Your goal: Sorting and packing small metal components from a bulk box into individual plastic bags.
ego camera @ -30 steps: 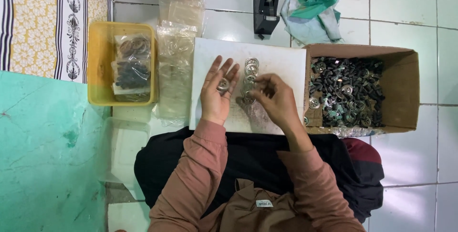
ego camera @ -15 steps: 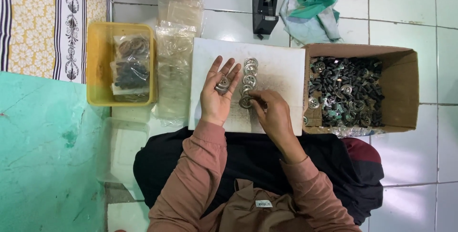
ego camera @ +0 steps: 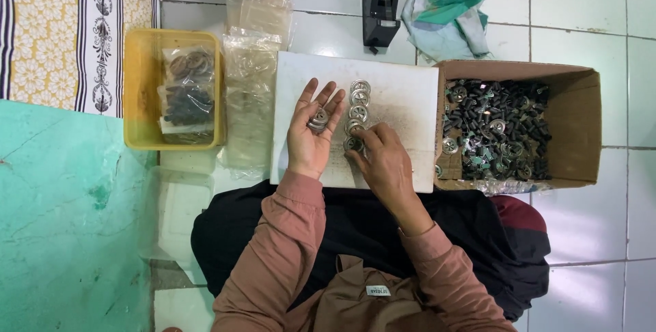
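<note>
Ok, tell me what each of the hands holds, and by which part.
The left hand cradles small metal discs in its open palm. The right hand pinches the rim of the nearest disc in the row on the white board.

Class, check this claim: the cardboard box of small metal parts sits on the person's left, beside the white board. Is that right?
Not quite. The head view shows the cardboard box of small metal parts on the person's right, beside the white board.
</note>
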